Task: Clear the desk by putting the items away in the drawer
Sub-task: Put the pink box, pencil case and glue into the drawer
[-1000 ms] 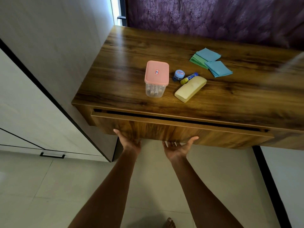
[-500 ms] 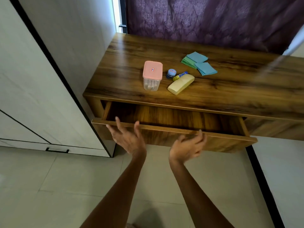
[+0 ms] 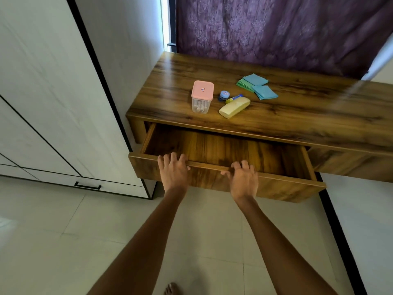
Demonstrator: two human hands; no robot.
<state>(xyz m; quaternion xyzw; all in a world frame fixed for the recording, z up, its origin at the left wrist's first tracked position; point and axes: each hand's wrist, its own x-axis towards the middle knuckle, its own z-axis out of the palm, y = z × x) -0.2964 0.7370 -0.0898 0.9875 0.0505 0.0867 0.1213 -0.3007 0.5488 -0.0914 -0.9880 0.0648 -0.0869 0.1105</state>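
Observation:
The wooden desk (image 3: 308, 116) carries a clear box with a pink lid (image 3: 202, 96), a small blue jar (image 3: 224, 95), a yellow and blue glue stick (image 3: 234, 99), a cream case (image 3: 234, 107) and blue and green folded cloths (image 3: 257, 86). Below the top, the drawer (image 3: 282, 186) stands pulled out with a bare wooden floor inside. My left hand (image 3: 173, 171) and my right hand (image 3: 243, 180) hover palm down at the drawer's front rim, fingers spread and loosely bent, holding nothing. Whether the fingertips touch the rim is unclear.
A white wardrobe (image 3: 53, 103) with a black handle (image 3: 87, 185) stands to the left of the desk. A purple curtain (image 3: 276, 28) hangs behind it. The floor is pale tile, and a bare foot (image 3: 171, 289) shows at the bottom.
The drawer went from nearly closed to pulled well out. Both hands left its underside, turned palm down and rose to the front rim.

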